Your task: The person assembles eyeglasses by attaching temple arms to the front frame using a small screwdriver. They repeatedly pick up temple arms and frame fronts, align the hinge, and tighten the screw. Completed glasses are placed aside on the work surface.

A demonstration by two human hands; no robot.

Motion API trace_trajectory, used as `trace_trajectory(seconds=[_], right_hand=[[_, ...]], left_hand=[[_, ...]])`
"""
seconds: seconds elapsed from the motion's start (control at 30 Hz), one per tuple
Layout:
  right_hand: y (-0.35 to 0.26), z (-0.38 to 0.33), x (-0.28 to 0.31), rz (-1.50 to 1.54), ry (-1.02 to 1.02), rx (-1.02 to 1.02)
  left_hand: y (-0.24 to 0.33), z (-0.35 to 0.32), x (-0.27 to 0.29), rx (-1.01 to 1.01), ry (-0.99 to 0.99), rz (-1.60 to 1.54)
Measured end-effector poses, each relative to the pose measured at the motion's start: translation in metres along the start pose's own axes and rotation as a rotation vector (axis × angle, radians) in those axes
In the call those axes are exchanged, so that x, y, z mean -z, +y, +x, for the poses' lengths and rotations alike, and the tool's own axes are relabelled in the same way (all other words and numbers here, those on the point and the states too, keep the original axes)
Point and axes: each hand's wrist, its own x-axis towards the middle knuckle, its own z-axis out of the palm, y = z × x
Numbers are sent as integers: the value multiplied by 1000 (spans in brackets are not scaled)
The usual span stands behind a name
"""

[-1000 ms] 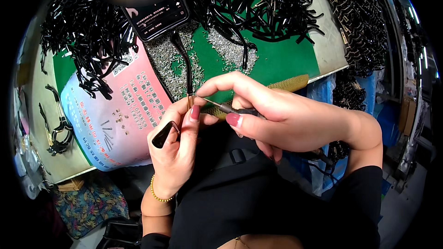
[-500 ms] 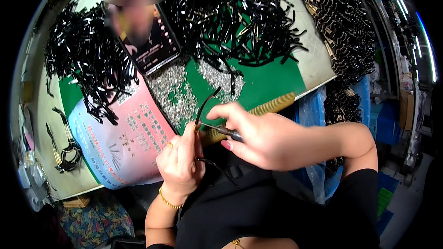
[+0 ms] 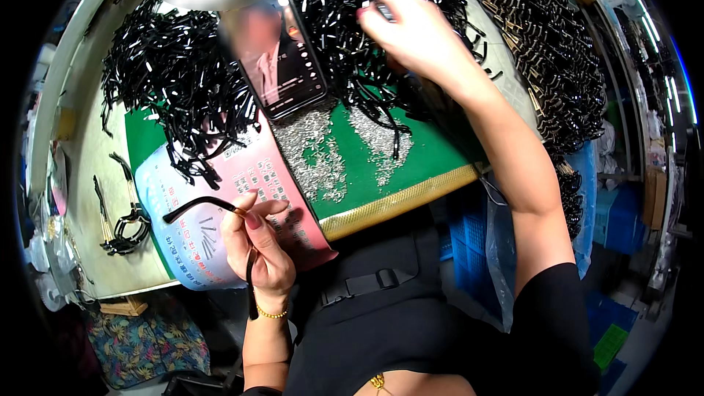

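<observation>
My left hand (image 3: 258, 249) is at the table's near edge and holds two black curved temple arms (image 3: 199, 204), one pointing left over the pink and blue sheet (image 3: 192, 238), one hanging down past my wrist. My right hand (image 3: 411, 33) reaches far out over the big heap of black temple arms (image 3: 345, 37) at the back and pinches a small slim tool or piece at its fingertips. A scatter of tiny silver screws (image 3: 323, 154) lies on the green mat (image 3: 425, 161) between both hands.
A phone (image 3: 282, 59) leans upright in the black heap, its screen lit. Another black pile (image 3: 176, 103) lies at the left, rows of dark parts (image 3: 557, 51) at the right. A few black loops (image 3: 121, 224) rest on the beige table at far left. Blue crates (image 3: 469, 249) stand below the table.
My right hand has left the left hand and stretched out to the far heap. My left hand has moved left and down with its temple arms.
</observation>
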Motion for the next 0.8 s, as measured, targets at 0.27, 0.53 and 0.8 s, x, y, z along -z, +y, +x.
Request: trace_trajectory(seconds=[0.27, 0.53, 0.8], right_hand=[[-74, -117, -4, 905, -1113, -434], [-61, -163, 4, -139, -688, 200], [-40, -163, -3, -520, -507, 360]], left_hand=[[-4, 1, 12, -159, 175, -94], [15, 3, 25, 235, -194, -46], [19, 6, 21, 165, -200, -77]])
